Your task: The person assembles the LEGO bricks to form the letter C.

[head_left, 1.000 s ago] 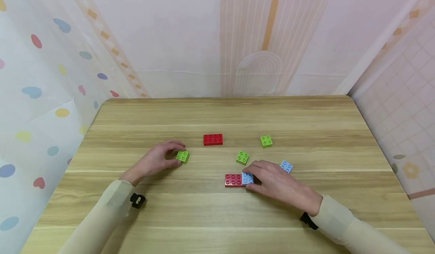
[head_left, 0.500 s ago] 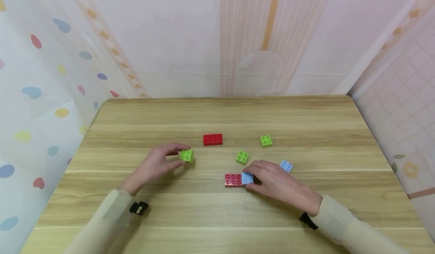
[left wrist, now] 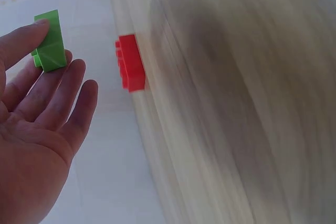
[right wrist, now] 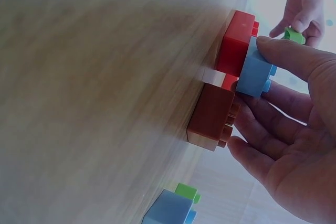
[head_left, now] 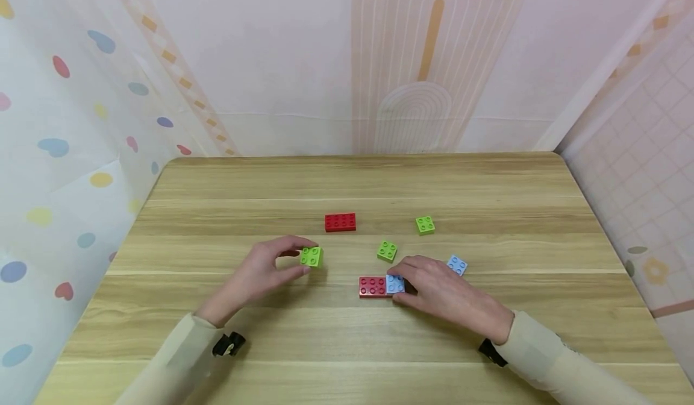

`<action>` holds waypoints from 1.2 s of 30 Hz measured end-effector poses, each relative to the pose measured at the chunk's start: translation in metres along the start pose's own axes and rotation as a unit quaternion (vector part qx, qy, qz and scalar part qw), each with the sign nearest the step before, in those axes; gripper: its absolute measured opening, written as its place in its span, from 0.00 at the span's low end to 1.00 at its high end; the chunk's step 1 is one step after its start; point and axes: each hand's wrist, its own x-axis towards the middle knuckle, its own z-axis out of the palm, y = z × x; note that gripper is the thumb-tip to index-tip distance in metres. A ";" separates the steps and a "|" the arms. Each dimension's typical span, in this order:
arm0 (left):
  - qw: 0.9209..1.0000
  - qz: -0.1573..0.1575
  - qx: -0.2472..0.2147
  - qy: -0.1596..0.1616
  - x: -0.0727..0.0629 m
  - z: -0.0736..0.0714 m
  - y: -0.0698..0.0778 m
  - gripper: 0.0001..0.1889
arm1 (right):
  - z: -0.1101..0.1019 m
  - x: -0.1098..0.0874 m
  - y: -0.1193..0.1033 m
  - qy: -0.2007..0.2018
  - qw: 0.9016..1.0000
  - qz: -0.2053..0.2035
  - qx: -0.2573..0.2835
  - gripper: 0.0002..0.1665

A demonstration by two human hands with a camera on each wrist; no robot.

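Note:
A square lime-green toy brick (head_left: 311, 257) is pinched between the thumb and fingers of my left hand (head_left: 265, 270), raised off the table. In the left wrist view the green brick (left wrist: 51, 43) shows side-on against the fingertips. My right hand (head_left: 444, 290) grips a small light-blue brick (head_left: 394, 284) sitting on the right end of a longer red brick (head_left: 372, 287). The right wrist view shows the thumb on the blue brick (right wrist: 253, 69), its base against the studs of the red brick (right wrist: 235, 45). A brownish-red brick (right wrist: 210, 114) stands under the right fingers, hidden in the head view.
On the wooden table (head_left: 303, 345), another red brick (head_left: 340, 222) lies farther back. One green brick (head_left: 387, 251) is just beyond the right hand, and another green brick (head_left: 425, 225) is farther right. A light-blue brick (head_left: 458, 265) lies partly behind the right hand.
My left hand has lifted the green brick off the table and carried it right, toward the red and blue bricks. The right hand stays on the blue brick.

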 end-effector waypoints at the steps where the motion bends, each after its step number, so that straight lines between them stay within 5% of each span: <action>1: 1.000 0.003 0.000 -0.001 0.000 0.002 0.001 0.21 | 0.000 0.000 0.000 0.000 1.000 0.000 -0.001 0.26; 11: 0.999 0.053 -0.009 -0.004 -0.001 0.018 0.016 0.23 | -0.001 0.001 0.000 -0.001 1.000 -0.003 -0.006 0.26; 36: 0.999 0.004 -0.012 -0.042 0.002 0.048 0.031 0.21 | 0.000 0.001 0.000 -0.003 1.000 0.001 -0.006 0.26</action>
